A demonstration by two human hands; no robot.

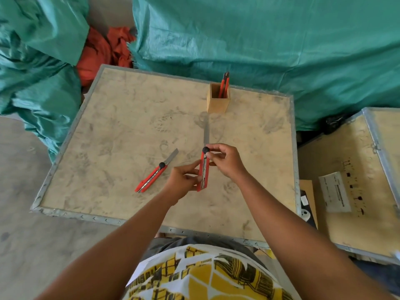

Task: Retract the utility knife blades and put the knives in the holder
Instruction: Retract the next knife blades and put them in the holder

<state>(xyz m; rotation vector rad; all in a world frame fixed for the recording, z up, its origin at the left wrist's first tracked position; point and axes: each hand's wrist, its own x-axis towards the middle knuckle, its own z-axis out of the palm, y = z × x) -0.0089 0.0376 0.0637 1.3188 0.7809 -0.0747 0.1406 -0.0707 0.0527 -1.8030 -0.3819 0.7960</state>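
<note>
Both hands hold a red utility knife [203,172] above the middle of the wooden crate top [121,126]. Its long blade [206,132] sticks out, pointing away from me. My left hand [183,180] grips the lower handle. My right hand [225,161] pinches the black knob at the handle's top. A second red knife [151,178] lies flat on the crate to the left, blade out. A small wooden holder [217,102] stands at the far side with one red knife [224,84] upright in it.
Green tarpaulin [259,40] covers bulky things behind and to the left of the crate, with orange cloth [101,50] between them. Another metal-edged crate [357,180] with a paper label sits to the right. Bare concrete floor lies to the left.
</note>
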